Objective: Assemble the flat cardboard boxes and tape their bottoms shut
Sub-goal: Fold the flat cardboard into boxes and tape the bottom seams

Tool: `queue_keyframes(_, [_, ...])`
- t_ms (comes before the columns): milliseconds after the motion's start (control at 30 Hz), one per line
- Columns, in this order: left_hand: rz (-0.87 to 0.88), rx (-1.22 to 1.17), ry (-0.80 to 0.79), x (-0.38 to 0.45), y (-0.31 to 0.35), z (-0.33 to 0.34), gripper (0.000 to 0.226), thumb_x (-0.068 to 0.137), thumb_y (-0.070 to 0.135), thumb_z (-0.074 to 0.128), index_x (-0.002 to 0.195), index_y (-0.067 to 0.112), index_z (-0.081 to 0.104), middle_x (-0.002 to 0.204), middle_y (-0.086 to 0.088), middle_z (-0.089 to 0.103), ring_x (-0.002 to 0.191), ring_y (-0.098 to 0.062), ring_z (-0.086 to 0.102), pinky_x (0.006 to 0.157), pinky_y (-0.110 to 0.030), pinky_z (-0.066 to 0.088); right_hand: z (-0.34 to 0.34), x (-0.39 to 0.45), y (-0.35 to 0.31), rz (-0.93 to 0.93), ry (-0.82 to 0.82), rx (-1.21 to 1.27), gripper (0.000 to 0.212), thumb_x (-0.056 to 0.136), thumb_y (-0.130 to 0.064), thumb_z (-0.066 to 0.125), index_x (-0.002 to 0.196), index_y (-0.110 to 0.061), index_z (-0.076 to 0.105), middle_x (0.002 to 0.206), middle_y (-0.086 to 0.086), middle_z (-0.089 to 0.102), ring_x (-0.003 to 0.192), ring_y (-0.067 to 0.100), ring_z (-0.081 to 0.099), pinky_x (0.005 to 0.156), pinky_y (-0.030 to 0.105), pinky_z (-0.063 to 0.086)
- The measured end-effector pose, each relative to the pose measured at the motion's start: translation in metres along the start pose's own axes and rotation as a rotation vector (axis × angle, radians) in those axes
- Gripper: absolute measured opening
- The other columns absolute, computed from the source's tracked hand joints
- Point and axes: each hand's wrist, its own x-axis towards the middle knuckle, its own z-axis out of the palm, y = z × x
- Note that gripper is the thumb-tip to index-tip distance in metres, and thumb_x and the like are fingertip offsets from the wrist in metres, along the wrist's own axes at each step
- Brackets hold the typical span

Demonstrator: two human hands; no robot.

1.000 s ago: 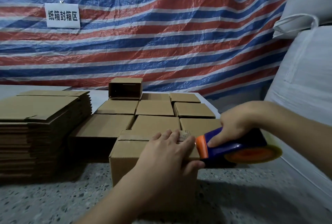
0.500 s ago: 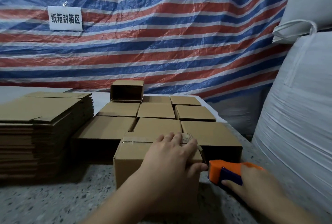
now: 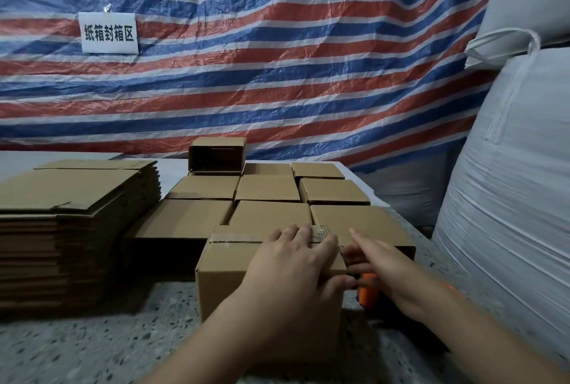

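Left hand [image 3: 296,263] lies flat, fingers straight, pressing the top of the near box [image 3: 246,275] at table [image 3: 92,353] centre. Right hand [image 3: 391,272], fingers extended and holding nothing, touches the box's 3 o'clock edge, partly hiding the orange tape dispenser [image 3: 367,292]. Finished boxes [image 3: 268,188] crowd 12 o'clock, one [image 3: 217,157] lying open-sided. Flat cardboard stack [image 3: 68,214] at 9 o'clock; white sack [image 3: 512,198] at 3 o'clock.

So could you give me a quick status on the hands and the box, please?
Left hand flat on box. Right hand open, off the tape gun beside it. Nothing in the way.
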Motion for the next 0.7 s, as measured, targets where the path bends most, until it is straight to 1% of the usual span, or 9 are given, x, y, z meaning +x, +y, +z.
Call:
queue_keyframes(67, [-0.003, 0.005, 0.009, 0.000, 0.000, 0.002, 0.079, 0.083, 0.074, 0.008, 0.151, 0.035, 0.016, 0.160, -0.014, 0.025, 0.147, -0.030, 0.022, 0.119, -0.045, 0.016, 0.008, -0.002, -0.001, 0.049, -0.074, 0.120, 0.042, 0.101, -0.048, 0.050, 0.100, -0.012, 0.071, 0.073, 0.001, 0.073, 0.066, 0.012, 0.068, 0.074, 0.034, 0.051])
queue_keyframes(100, [-0.004, 0.005, 0.014, 0.000, 0.000, 0.003, 0.077, 0.085, 0.074, 0.010, 0.151, 0.035, 0.015, 0.159, -0.014, 0.025, 0.147, -0.031, 0.022, 0.119, -0.045, 0.016, 0.011, -0.003, 0.000, 0.062, -0.081, 0.181, 0.039, 0.102, -0.043, 0.051, 0.103, -0.010, 0.072, 0.073, 0.003, 0.072, 0.063, 0.014, 0.066, 0.071, 0.034, 0.049])
queue_keyframes(200, [0.000, 0.007, 0.025, 0.000, -0.001, 0.004, 0.079, 0.084, 0.074, 0.007, 0.151, 0.034, 0.016, 0.159, -0.014, 0.027, 0.147, -0.031, 0.022, 0.119, -0.045, 0.017, 0.016, -0.006, 0.001, 0.056, -0.038, 0.283, 0.026, 0.104, -0.020, 0.051, 0.114, -0.004, 0.069, 0.086, 0.012, 0.074, 0.072, 0.020, 0.067, 0.066, 0.030, 0.051])
queue_keyframes(267, [0.007, 0.009, 0.024, 0.001, -0.001, 0.005, 0.082, 0.081, 0.074, 0.005, 0.152, 0.034, 0.017, 0.159, -0.014, 0.027, 0.147, -0.031, 0.022, 0.119, -0.045, 0.017, 0.018, -0.006, 0.003, 0.035, -0.002, 0.336, 0.021, 0.104, -0.013, 0.049, 0.112, -0.002, 0.065, 0.081, 0.011, 0.076, 0.070, 0.020, 0.071, 0.058, 0.028, 0.054])
queue_keyframes(333, [0.008, 0.012, 0.024, 0.001, -0.001, 0.005, 0.083, 0.080, 0.075, 0.004, 0.152, 0.034, 0.017, 0.159, -0.014, 0.027, 0.147, -0.031, 0.022, 0.119, -0.044, 0.017, 0.021, -0.008, 0.004, 0.012, 0.028, 0.386, 0.018, 0.104, -0.011, 0.049, 0.109, -0.003, 0.064, 0.076, 0.009, 0.076, 0.064, 0.018, 0.072, 0.052, 0.025, 0.054])
queue_keyframes(400, [0.006, 0.020, 0.034, 0.001, -0.001, 0.006, 0.082, 0.081, 0.074, 0.005, 0.151, 0.033, 0.017, 0.158, -0.014, 0.028, 0.146, -0.031, 0.024, 0.119, -0.044, 0.018, 0.025, -0.009, 0.006, -0.017, 0.078, 0.381, 0.016, 0.104, -0.014, 0.051, 0.107, -0.007, 0.065, 0.081, 0.010, 0.076, 0.064, 0.014, 0.073, 0.053, 0.024, 0.055])
queue_keyframes(533, [0.010, 0.018, 0.045, 0.001, -0.002, 0.007, 0.077, 0.086, 0.073, 0.009, 0.151, 0.034, 0.016, 0.159, -0.014, 0.027, 0.146, -0.031, 0.024, 0.119, -0.044, 0.017, 0.038, -0.010, 0.017, -0.049, 0.093, 0.292, 0.014, 0.103, -0.021, 0.054, 0.109, -0.017, 0.066, 0.088, 0.005, 0.078, 0.084, 0.020, 0.076, 0.071, 0.036, 0.062])
queue_keyframes(633, [0.014, 0.010, 0.062, 0.000, -0.002, 0.009, 0.072, 0.091, 0.072, 0.016, 0.152, 0.033, 0.016, 0.158, -0.014, 0.028, 0.146, -0.031, 0.024, 0.119, -0.044, 0.018, 0.047, -0.014, 0.016, -0.086, 0.119, 0.322, 0.010, 0.101, -0.017, 0.057, 0.107, -0.015, 0.065, 0.087, 0.006, 0.077, 0.079, 0.020, 0.075, 0.059, 0.027, 0.058])
queue_keyframes(700, [0.013, 0.007, 0.063, 0.000, -0.003, 0.008, 0.072, 0.092, 0.072, 0.017, 0.152, 0.032, 0.014, 0.159, -0.013, 0.026, 0.147, -0.030, 0.022, 0.119, -0.044, 0.016, 0.049, -0.018, 0.017, -0.105, 0.169, 0.284, 0.005, 0.099, -0.014, 0.059, 0.102, -0.017, 0.063, 0.092, 0.007, 0.074, 0.081, 0.020, 0.072, 0.057, 0.026, 0.056])
